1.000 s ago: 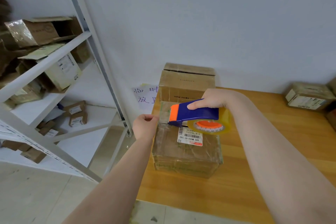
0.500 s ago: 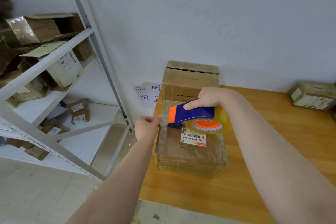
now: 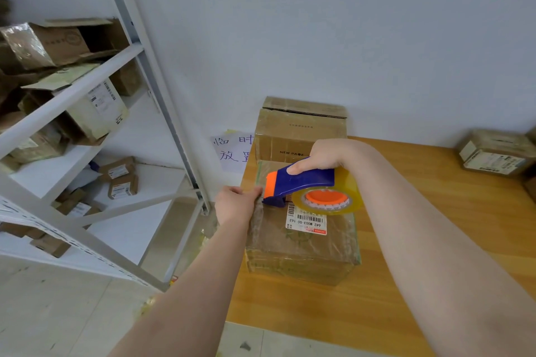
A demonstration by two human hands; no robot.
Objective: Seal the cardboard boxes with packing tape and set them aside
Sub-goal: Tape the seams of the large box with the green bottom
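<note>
A tape-covered cardboard box [image 3: 301, 249] with a white barcode label lies on the wooden table [image 3: 435, 240] near its left edge. My right hand [image 3: 324, 155] grips a blue and orange tape dispenser [image 3: 301, 182] with a yellow-clear roll, held over the box's top. My left hand [image 3: 236, 204] pinches the free end of the tape at the box's upper left edge, right beside the dispenser's orange nose. Behind it stands a taller brown box [image 3: 301, 130] against the wall.
A grey metal shelf rack [image 3: 87, 90] full of cardboard boxes fills the left side. A small labelled box [image 3: 493, 153] sits at the table's far right. A paper sign [image 3: 232, 151] hangs on the wall by the table. Tiled floor lies below.
The dispenser's nose and my left hand have closed together at the box's left edge. The view has shifted slightly; the box has stayed put.
</note>
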